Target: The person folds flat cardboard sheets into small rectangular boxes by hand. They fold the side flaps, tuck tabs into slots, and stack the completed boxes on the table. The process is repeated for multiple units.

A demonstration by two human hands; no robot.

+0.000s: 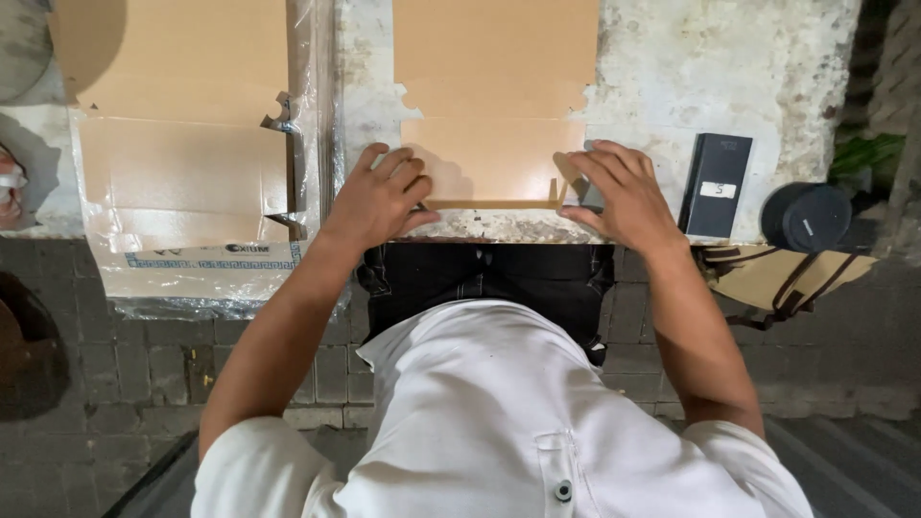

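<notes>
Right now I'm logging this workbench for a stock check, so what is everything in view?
flat cardboard sheet: one, tan, centre of the worktop, near edge under both hands
stack of cardboard sheets: one stack, tan, in clear plastic wrap, left of the centre sheet
worktop: one, pale and worn, along the top of the picture
slim box: one, dark with a small white label, right of the centre sheet
round object: one, black, far right edge of the worktop
bag with straps: one, tan with brown straps, below the round object
left hand: on the sheet's near left corner
right hand: on the sheet's near right corner
</notes>
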